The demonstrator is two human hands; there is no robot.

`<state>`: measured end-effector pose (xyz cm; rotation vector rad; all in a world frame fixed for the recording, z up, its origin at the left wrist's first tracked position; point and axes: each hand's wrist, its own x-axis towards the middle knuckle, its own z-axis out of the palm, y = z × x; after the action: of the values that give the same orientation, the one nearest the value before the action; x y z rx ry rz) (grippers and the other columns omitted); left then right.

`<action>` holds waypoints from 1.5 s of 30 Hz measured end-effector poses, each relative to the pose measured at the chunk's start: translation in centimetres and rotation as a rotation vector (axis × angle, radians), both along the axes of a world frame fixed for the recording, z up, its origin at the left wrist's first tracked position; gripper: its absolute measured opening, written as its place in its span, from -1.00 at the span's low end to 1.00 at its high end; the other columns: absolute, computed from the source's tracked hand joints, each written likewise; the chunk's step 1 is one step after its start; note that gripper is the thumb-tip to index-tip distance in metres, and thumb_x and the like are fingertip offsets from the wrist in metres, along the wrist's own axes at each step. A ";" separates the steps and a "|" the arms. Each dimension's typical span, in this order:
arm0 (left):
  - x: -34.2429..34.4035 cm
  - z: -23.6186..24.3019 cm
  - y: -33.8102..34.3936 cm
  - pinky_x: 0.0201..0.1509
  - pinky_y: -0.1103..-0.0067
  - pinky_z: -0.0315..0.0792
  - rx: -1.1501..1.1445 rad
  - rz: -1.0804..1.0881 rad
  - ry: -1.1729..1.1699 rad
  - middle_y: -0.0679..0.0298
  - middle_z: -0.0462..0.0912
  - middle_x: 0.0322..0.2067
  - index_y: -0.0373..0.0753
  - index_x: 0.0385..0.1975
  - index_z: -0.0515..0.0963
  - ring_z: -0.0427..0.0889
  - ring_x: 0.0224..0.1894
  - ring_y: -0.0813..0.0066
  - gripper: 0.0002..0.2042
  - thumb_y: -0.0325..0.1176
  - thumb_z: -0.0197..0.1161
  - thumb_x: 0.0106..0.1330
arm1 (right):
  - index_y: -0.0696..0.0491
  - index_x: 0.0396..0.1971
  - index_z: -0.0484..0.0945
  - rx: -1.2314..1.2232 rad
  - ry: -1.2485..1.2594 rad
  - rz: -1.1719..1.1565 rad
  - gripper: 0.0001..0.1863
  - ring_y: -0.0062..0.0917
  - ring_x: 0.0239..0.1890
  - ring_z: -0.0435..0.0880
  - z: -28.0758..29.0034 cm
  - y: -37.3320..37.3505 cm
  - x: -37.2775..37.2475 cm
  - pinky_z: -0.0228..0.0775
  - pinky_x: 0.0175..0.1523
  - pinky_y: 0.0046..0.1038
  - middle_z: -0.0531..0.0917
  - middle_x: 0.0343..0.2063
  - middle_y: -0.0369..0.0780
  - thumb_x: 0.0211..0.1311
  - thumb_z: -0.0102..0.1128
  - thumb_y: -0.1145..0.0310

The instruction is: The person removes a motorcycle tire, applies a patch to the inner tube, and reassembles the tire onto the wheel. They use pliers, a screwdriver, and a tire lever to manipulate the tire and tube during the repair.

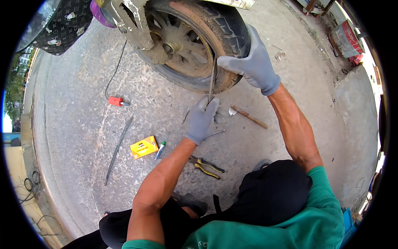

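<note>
My left hand, in a grey glove, is closed around the lower end of a flat metal tyre lever. The lever points up, and its upper end sits at the edge between the tyre and the dusty spoked wheel rim. My right hand, also gloved in grey, grips the tyre's right side. Its thumb presses on the sidewall near the lever's tip; the other fingers are partly hidden behind the tread. The wheel is still on a muddy fork leg.
Below the wheel lie a wooden-handled tool, pliers with yellow handles, a small tube and a yellow box. A long thin strip and a red corded piece rest further left. A bucket stands at right.
</note>
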<state>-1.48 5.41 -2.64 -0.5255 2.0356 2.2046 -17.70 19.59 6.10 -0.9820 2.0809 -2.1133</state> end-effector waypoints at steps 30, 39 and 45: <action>10.3 -4.5 -0.6 -0.42 0.64 0.48 -0.062 -0.400 -0.389 0.32 0.69 -0.51 -0.30 -0.13 0.62 0.60 -0.54 0.65 -0.69 -0.13 0.15 0.60 | 0.26 0.37 0.28 0.059 0.047 0.021 0.07 -0.38 0.24 0.59 0.1 0.4 -2.0 0.44 0.37 -0.35 0.57 0.20 -0.03 -0.08 0.75 0.17; 8.7 11.1 -13.3 -0.20 0.52 0.60 -0.953 -0.565 -0.074 0.06 0.75 -0.15 -0.12 0.43 0.42 0.75 -0.34 0.49 -0.49 -0.48 0.19 0.47 | 0.26 0.40 0.25 0.068 0.095 -0.045 0.13 -0.34 0.24 0.60 -0.2 0.1 -0.5 0.47 0.35 -0.33 0.57 0.20 0.01 -0.11 0.76 0.13; 4.2 21.0 -12.7 -0.13 0.34 0.64 -1.499 -0.644 -0.201 -0.03 0.72 -0.23 -0.03 0.45 0.40 0.78 -0.28 0.16 -0.42 -0.54 0.17 0.40 | 0.23 0.41 0.23 0.024 0.138 -0.124 0.19 -0.22 0.18 0.67 -1.9 -1.0 1.1 0.53 0.29 -0.29 0.59 0.16 0.07 -0.15 0.71 -0.05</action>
<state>2.69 -7.29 18.34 -0.0630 2.7689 0.0488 -16.60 18.64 4.24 -1.0499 2.2825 -2.1280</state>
